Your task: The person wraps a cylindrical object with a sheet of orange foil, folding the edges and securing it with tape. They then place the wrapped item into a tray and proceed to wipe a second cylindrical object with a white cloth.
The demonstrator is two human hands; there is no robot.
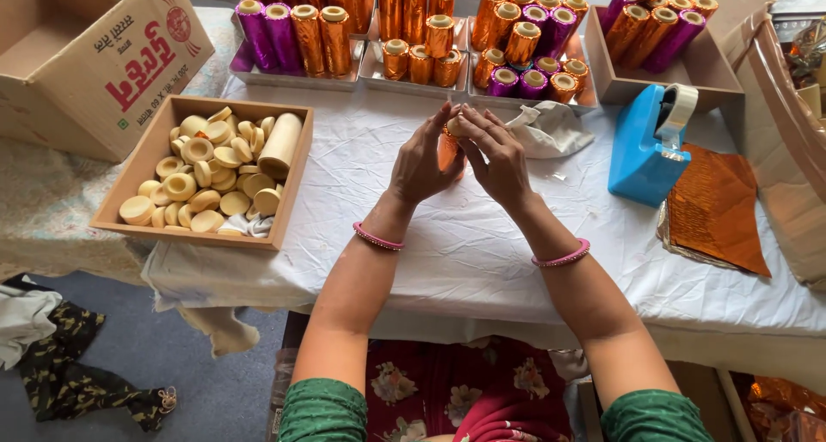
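Both hands meet over the tabletop [447,253]: my left hand [422,162] and right hand [495,158] are curled toward each other, fingertips pinching one orange foil roll [448,149] between them, its top edge held at the fingertips and most of it hidden behind the palms. I see a pink bangle on each wrist. Taking that roll as my landmark, a wooden tray [284,203] of pale round discs [198,184] lies well to its left, with a cardboard box [129,72] beyond that. Behind the roll stand trays packed with upright orange and purple foil rolls [413,29]. Just behind and to its right lies a crumpled white cloth [551,128]. Farther right stands a blue tape dispenser [645,149], and beside that a loose orange foil sheet [718,205] lying flat on the white cover.
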